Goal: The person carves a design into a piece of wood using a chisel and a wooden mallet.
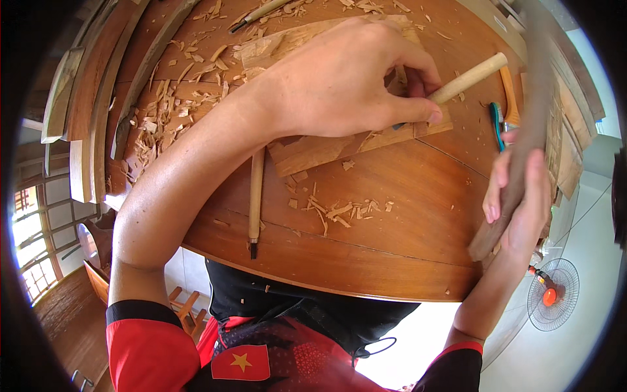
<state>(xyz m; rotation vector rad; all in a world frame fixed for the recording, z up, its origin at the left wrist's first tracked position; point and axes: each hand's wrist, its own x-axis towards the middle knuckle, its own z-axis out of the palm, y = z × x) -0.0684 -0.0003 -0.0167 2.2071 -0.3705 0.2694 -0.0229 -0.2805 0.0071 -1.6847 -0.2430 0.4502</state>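
The left hand [343,88] gripped a round wooden handle [473,75], and the right hand [530,196] gripped a long dark stick [532,98]

Far to the left there was a bright window [29,242] with bars. Next to it, long wood strips [98,85] stood along the side of the brown table [392,228]. Then came a big mess of curly wood chips [160,124] on the table top.

Near the middle lay a thin tool [257,189] with a round wooden handle. Its dark tip pointed at the person's belly. Up at the top lay another tool [266,10] like it, partly out of view.

The left arm, with a red and black sleeve [150,346], reached across the table. The left hand was over a flat, cut-up board [326,153], with its thumb and fingers closed around the low part of the wooden handle. The handle leaned up to the right. The hand hid much of the handle's lower end. A few more chips lay on the table in front of the board.

To the right, a brush [496,124] with a blue-green edge lay beside an orange handle [509,95]. Past them, the right hand was wrapped around the dark stick near its low end. The stick looked blurry and went up to the top edge. The two hands were well apart. Flat wood pieces [569,127] were behind the stick, and a fan [550,296] with an orange middle was below them.
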